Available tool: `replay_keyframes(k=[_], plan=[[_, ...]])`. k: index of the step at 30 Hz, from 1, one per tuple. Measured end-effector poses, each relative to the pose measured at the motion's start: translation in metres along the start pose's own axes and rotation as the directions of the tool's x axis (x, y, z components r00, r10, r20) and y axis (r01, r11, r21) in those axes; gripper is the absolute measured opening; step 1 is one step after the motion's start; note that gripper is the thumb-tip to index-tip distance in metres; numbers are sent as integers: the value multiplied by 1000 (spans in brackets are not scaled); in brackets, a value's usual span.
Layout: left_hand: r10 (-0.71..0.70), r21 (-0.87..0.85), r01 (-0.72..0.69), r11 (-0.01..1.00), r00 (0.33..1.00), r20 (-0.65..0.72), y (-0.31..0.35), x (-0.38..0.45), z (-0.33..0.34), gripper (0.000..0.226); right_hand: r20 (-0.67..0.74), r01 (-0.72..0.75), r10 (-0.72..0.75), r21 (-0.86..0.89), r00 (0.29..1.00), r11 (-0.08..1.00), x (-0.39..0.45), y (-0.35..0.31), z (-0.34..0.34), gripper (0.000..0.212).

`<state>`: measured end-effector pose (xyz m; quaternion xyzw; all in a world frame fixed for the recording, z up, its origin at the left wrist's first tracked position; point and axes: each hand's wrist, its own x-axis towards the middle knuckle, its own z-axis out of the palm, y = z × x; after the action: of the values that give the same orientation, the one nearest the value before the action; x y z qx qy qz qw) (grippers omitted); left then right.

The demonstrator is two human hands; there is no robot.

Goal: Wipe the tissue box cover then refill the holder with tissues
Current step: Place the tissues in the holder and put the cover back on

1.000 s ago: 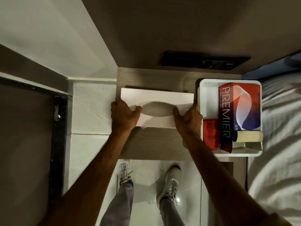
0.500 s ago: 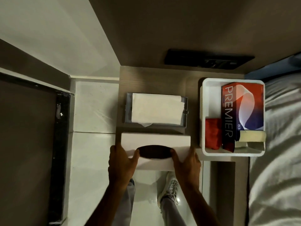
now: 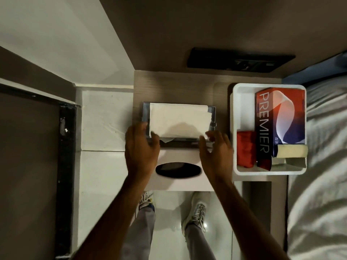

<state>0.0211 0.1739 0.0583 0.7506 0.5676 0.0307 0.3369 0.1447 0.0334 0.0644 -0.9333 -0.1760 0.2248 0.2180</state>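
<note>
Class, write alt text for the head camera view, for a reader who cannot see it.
Seen from above, a person's left hand and right hand reach for a tissue stack in an open holder, with its white cover set down nearer them. A white tray to the right holds a Premier tissue box.

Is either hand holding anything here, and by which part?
Nothing is firmly held: left hand and right hand hover open at the tissue stack's near edge.

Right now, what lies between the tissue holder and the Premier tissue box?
In the head view: bare wooden tabletop, then the white tray's wall; Premier box sits inside, holder outside.
</note>
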Motion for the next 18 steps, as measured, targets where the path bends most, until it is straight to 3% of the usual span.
replay_keyframes(k=[4,11,15,18], plan=[[-16,129,3,992,995,96,19,46,18,50,38,-95,96,-33,995,995,47,-11,16,53],[-135,214,109,971,985,109,27,76,32,61,42,-284,285,-33,958,958,76,-26,31,71],[-172,102,158,982,972,160,23,85,34,52,26,-378,378,66,926,923,88,-24,30,71],[-182,5,185,983,961,208,20,85,31,40,61,-318,315,55,947,947,91,-15,25,59]])
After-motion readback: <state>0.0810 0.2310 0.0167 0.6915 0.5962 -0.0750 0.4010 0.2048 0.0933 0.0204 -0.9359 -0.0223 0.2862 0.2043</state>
